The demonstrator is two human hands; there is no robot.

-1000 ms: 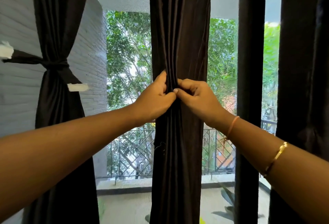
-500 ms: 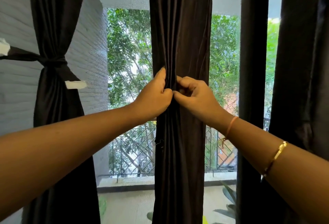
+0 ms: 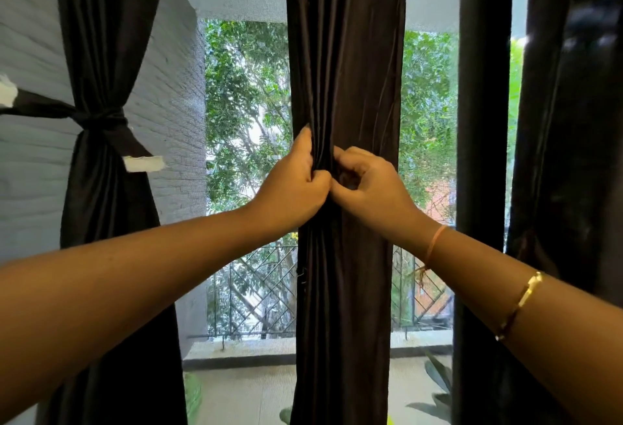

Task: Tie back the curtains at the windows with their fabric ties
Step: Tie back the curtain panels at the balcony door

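Note:
A dark brown middle curtain (image 3: pixel 347 70) hangs straight down in front of me. My left hand (image 3: pixel 293 185) grips its folds at the left side, fingers curled into the cloth. My right hand (image 3: pixel 367 185) pinches the same bunch of fabric just to the right, thumb and fingers touching my left hand. No tie shows on this curtain. At the left, another dark curtain (image 3: pixel 101 36) is gathered at its waist by a dark fabric tie (image 3: pixel 101 119) with white ends.
A dark window post (image 3: pixel 482 154) and a further dark curtain (image 3: pixel 573 154) stand at the right. A grey brick wall (image 3: pixel 27 36) is at the left. Behind the mesh are a balcony railing (image 3: pixel 256 293) and green trees (image 3: pixel 246 104).
Both hands have stayed on the middle curtain's folds, squeezing the cloth a little tighter together. The view has shifted only slightly.

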